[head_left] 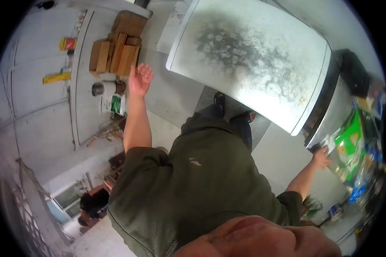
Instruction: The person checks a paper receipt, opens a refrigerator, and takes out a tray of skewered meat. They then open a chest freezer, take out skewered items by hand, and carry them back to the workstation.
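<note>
The head view showed, at far left, brown cardboard boxes stacked against the wall, with the left hand just beside them in the picture, palm up, its fingers loosely curled and slightly apart, pinching nothing. Further right, the white tabletop carried a broad dark stain and lay between the two hands, touched by neither. Beyond it stood the grey panel, its near corner right at the right hand. That hand was half spread; whether its fingertips pinched the corner or only rested there, I could not tell. The panel looked stiff, smooth and probably heavy, likely best taken along its near edge, palm flat against it, since the corner could be hard on the fingers. At far right, the plastic bags seemed light, soft and slippery, better gathered in a fistful than pinched.
</note>
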Demonstrator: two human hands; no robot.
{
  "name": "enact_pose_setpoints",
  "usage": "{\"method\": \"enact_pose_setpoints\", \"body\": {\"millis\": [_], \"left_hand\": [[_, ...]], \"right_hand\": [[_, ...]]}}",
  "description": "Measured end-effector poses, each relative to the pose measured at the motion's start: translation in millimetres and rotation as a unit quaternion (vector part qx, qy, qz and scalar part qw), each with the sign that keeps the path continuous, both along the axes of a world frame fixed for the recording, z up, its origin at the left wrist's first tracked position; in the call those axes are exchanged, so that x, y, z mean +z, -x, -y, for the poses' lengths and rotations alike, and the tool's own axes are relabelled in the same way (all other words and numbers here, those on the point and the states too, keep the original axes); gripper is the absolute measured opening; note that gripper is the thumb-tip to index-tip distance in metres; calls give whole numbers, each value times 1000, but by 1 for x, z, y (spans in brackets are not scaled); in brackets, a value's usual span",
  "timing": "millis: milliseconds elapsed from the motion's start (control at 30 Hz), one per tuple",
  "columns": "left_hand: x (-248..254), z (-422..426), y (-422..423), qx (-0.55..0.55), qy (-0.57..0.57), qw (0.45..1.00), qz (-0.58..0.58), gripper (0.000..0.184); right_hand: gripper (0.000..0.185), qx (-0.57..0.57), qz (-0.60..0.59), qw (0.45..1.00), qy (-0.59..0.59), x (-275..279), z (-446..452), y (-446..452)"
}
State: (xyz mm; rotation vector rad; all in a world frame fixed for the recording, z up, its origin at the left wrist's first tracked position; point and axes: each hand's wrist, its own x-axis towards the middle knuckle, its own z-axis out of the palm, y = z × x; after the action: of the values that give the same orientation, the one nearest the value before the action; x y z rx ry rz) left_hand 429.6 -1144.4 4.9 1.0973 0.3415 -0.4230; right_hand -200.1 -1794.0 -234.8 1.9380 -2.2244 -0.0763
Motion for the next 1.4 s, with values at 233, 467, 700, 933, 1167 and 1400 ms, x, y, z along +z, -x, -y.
{"method": "enact_pose_setpoints", "body": {"millis": [233,467,700,933,1167,1400], "left_hand": [[7,8,3,-3,72,997,32,57],[-42,-148,50,146,-137,977,-72,53],[-122,-315,123,190,-331,892,-241,49],[-189,-477,42,108,-360,869,-322,41],[-140,-496,-164,122,-363,915,-128,39],[-140,-541,-309,91,-252,958,-102,34]], "right_hand": [[70,-23,161,986,-27,24,39,-2],[61,-105,244,963,-40,108,16,-62],[60,-24,61,996,59,125,20,-105],[56,196,305,920,150,213,-179,-406],[53,385,583,714,-47,262,-367,-726],[48,454,590,631,-218,241,-480,-935]]}}
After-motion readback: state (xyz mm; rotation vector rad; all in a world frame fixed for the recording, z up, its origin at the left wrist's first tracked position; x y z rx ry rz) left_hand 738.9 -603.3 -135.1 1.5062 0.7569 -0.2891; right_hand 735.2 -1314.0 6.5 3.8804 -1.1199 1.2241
